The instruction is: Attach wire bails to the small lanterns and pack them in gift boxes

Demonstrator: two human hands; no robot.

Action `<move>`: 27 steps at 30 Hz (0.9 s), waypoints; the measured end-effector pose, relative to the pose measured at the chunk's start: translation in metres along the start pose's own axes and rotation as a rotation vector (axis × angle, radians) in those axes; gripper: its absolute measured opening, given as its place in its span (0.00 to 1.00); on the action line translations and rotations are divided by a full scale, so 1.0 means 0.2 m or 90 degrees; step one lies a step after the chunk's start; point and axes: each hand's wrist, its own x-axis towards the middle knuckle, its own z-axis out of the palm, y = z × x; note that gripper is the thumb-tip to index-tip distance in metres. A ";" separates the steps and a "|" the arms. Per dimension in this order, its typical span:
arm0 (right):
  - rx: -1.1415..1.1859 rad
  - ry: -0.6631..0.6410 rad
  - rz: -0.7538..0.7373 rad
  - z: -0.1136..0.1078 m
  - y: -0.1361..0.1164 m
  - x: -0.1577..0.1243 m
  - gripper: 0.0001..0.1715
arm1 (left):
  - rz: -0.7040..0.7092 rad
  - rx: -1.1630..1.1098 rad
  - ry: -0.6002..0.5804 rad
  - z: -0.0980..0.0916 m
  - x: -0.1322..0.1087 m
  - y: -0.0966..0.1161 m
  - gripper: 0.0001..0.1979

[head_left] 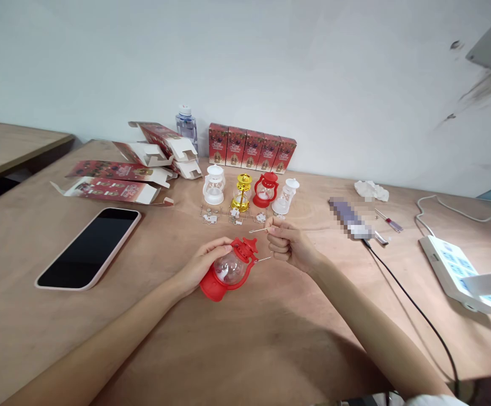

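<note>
A red toy lantern [230,267] with a clear globe lies tilted in my left hand [206,260], whose fingers wrap round its upper left side. To its right, my right hand [286,243] pinches a thin wire handle [259,230]. One end of the wire points left above the lantern's top, and another stretch reaches the lantern's right side. Behind my hands stand a white lantern [214,186], a gold lantern [242,193], a red lantern [265,190] and a second white lantern [286,197]. Small wire pieces with tags [235,216] lie in front of them.
Several red boxes [251,149] line the wall beside a bottle [186,125]. Flattened cartons [118,180] and a phone [89,248] lie left. Rightward are a blurred device [349,217], crumpled tissue [371,190], a screwdriver [393,224], a power strip [456,273] and a black cable [414,316].
</note>
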 end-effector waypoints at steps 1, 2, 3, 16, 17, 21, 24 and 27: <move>-0.004 0.000 0.002 0.00 0.01 0.00 0.17 | 0.000 0.006 -0.003 0.00 0.00 0.00 0.15; -0.009 -0.001 0.002 0.00 0.01 0.01 0.17 | 0.000 0.012 -0.006 0.00 0.00 0.00 0.15; -0.016 -0.001 0.002 0.00 0.01 0.01 0.17 | 0.000 0.019 -0.009 0.00 0.00 0.00 0.15; -0.161 -0.052 -0.053 0.04 0.03 0.04 0.18 | 0.001 0.094 -0.079 -0.03 -0.01 -0.01 0.13; -0.182 -0.058 -0.057 0.05 0.02 0.04 0.18 | -0.001 0.098 -0.084 -0.02 -0.01 -0.01 0.13; -0.235 -0.053 -0.053 0.06 0.01 0.04 0.18 | 0.003 0.105 -0.089 -0.03 -0.01 -0.01 0.13; -0.250 -0.048 -0.050 0.05 0.01 0.05 0.19 | 0.007 0.111 -0.088 -0.03 0.00 -0.02 0.13; -0.260 -0.043 -0.055 0.05 0.01 0.05 0.19 | 0.007 0.119 -0.087 -0.03 0.00 -0.02 0.13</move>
